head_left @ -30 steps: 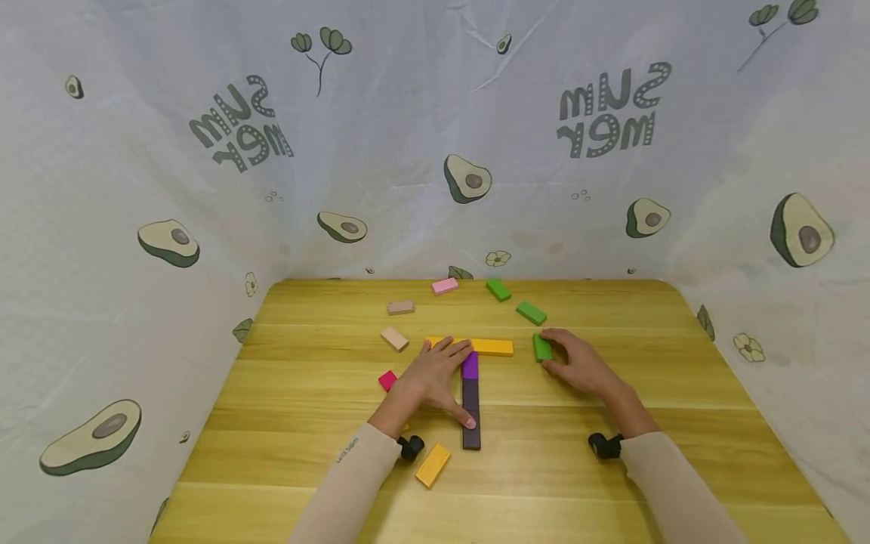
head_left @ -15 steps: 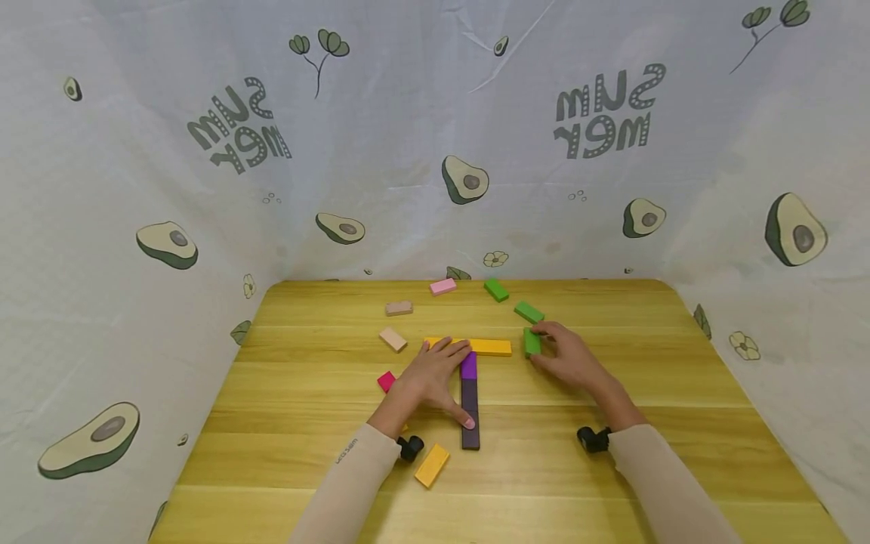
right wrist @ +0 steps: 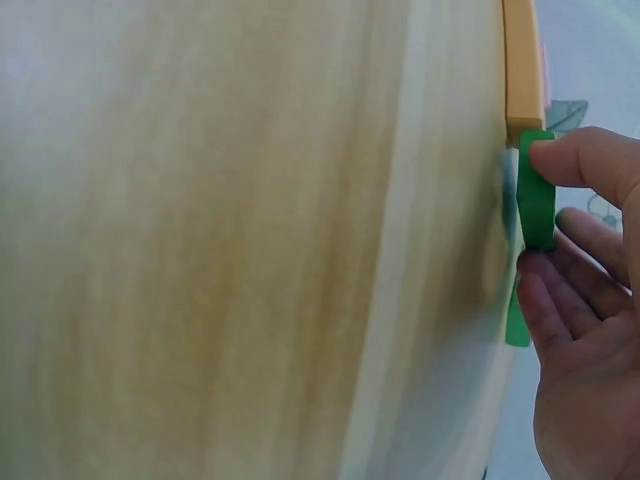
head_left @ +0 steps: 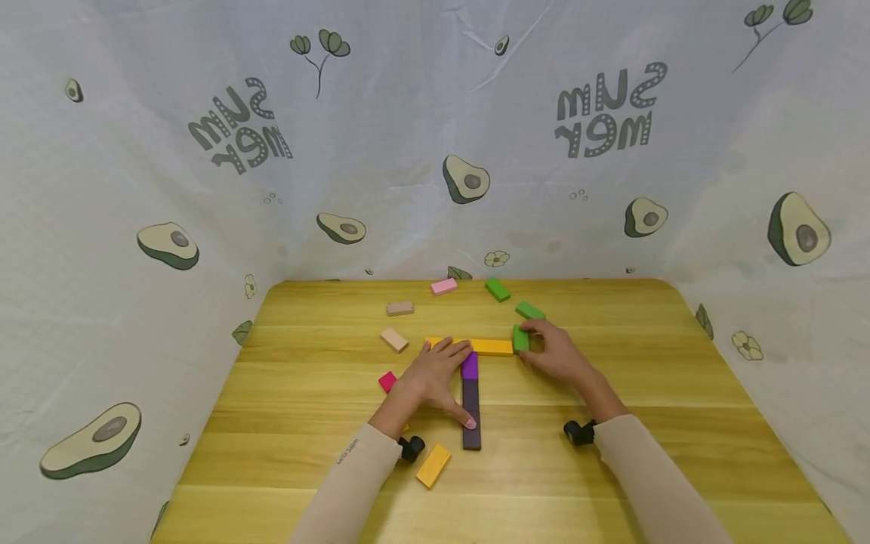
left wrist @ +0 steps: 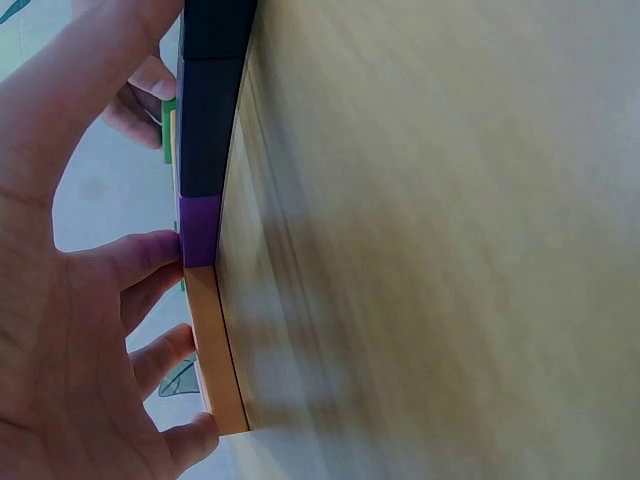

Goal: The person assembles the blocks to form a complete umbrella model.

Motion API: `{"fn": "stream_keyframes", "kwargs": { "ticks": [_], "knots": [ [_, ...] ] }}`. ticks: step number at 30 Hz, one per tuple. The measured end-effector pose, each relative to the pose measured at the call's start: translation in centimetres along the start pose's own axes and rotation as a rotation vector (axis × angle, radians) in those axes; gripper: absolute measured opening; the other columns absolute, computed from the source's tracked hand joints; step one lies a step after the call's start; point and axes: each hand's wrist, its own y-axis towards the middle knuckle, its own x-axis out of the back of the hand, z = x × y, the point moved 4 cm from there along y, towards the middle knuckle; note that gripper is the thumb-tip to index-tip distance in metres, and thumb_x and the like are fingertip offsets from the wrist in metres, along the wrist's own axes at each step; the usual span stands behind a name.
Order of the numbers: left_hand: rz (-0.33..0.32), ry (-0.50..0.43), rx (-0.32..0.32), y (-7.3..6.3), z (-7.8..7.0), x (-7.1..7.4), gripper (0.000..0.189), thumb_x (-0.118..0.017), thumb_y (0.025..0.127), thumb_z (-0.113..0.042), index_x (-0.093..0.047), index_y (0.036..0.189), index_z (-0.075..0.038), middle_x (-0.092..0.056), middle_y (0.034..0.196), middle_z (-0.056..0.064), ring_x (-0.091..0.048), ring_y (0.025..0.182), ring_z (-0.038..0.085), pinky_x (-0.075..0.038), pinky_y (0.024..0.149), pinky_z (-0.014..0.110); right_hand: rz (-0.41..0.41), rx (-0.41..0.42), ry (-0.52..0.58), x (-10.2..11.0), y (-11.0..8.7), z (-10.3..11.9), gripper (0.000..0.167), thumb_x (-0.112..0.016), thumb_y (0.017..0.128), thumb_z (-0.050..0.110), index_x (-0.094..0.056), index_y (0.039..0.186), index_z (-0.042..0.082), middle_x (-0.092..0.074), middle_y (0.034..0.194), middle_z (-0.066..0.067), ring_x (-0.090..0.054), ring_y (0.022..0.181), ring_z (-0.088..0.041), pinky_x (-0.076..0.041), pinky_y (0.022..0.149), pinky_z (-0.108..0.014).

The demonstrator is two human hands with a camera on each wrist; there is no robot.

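On the wooden table, a row of yellow-orange blocks (head_left: 492, 347) lies crosswise, and a purple block (head_left: 470, 366) and dark blocks (head_left: 471, 400) run from it toward the person. My left hand (head_left: 433, 378) is spread over this T shape, fingertips on the yellow-orange row and thumb on the dark blocks. With thumb and fingers my right hand (head_left: 559, 353) pinches a green block (head_left: 520, 339) right at the row's right end. The right wrist view shows that green block (right wrist: 537, 190) close against the end of the orange block (right wrist: 523, 70).
Beyond the right hand lie two more green blocks, one near it (head_left: 529, 310) and one farther back (head_left: 498, 289). A pink block (head_left: 445, 286), tan blocks (head_left: 394, 339), a red block (head_left: 387, 381) and a loose yellow block (head_left: 433, 465) lie around. A printed curtain (head_left: 408, 189) encloses the table.
My right hand has slid the green block leftward, from apart to the right end of the yellow-orange row. The left hand has stayed in place on the blocks.
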Motion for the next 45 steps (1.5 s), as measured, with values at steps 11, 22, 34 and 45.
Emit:
{"fn": "stream_keyframes", "kwargs": {
  "ticks": [11,22,34,45],
  "knots": [
    [-0.016,0.009,-0.005,0.53,0.08,0.15,0.139,-0.081,0.056,-0.085,-0.023,0.166,-0.024,-0.02,0.173,-0.009,-0.013,0.162,0.025,-0.013,0.129,0.058,0.001,0.01,0.003,-0.27,0.18,-0.31,0.052,-0.074,0.094,0.012,-0.055,0.141,-0.001,-0.057,0.144,-0.025,-0.053,0.134,-0.044,-0.044,0.112,-0.06],
    [-0.012,0.007,-0.004,0.53,0.05,0.12,0.136,-0.081,0.058,-0.084,-0.024,0.166,-0.024,-0.019,0.173,-0.009,-0.012,0.162,0.024,-0.012,0.129,0.058,-0.006,0.006,0.013,-0.34,-0.14,-0.11,0.052,-0.073,0.095,0.013,-0.055,0.141,-0.002,-0.054,0.146,-0.027,-0.051,0.135,-0.047,-0.041,0.113,-0.063],
    [-0.016,-0.008,-0.007,0.38,0.02,0.14,0.134,-0.082,0.059,-0.082,-0.025,0.166,-0.024,-0.02,0.173,-0.009,-0.013,0.162,0.025,-0.012,0.129,0.058,0.007,0.01,0.005,-0.37,-0.17,-0.33,0.052,-0.072,0.096,0.014,-0.054,0.143,-0.001,-0.051,0.149,-0.026,-0.048,0.138,-0.046,-0.041,0.114,-0.061],
    [-0.015,-0.009,-0.005,0.12,0.1,0.05,0.134,-0.081,0.059,-0.083,-0.024,0.166,-0.025,-0.02,0.173,-0.009,-0.013,0.162,0.025,-0.012,0.129,0.058,0.015,0.024,-0.011,-0.72,-0.2,-0.3,0.052,-0.071,0.097,0.014,-0.053,0.143,-0.002,-0.047,0.153,-0.027,-0.042,0.143,-0.048,-0.036,0.117,-0.063]
  ]
}}
